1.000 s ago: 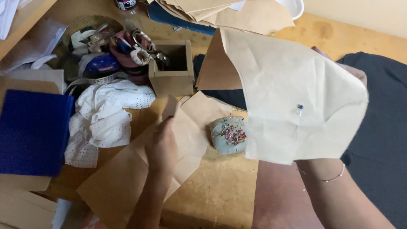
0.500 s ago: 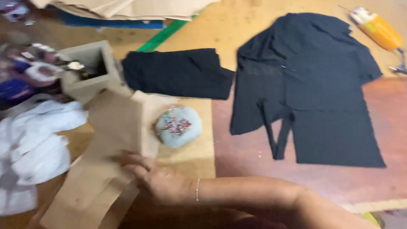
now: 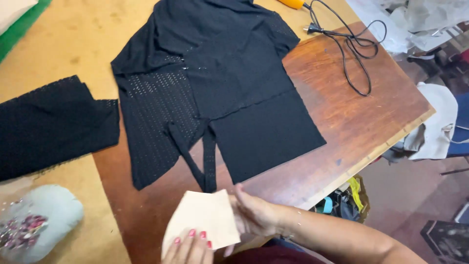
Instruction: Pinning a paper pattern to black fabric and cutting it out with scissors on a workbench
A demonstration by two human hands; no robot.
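both my hands are low at the near edge, on a small tan paper piece (image 3: 201,215). my left hand (image 3: 189,248) comes up from the bottom, fingers with red nails curled over the lower edge of the paper, pinching it (thumb is hidden under the sheet, so grip is only partly seen). my right hand (image 3: 255,215) is at the paper's right edge, fingers closed against it, holding that side. the paper lies flat-ish over the dark wooden table (image 3: 351,117), just below the black garment (image 3: 220,93).

the garment is spread out flat in the middle of the table, part solid black and part perforated mesh, with two narrow strips hanging down from its centre; the tips of those strips end just beside the top edge of the paper, touching or not i cannot tell. to the left, apart from it, a folded black mesh piece (image 3: 49,127) lies on the lighter board surface (image 3: 63,44). bottom left there's a pale round pincushion (image 3: 36,222) with pins and reddish bits on it. top right a black power cord (image 3: 351,49) loops on the table, leading off to an orange tool (image 3: 293,3) at the top edge.
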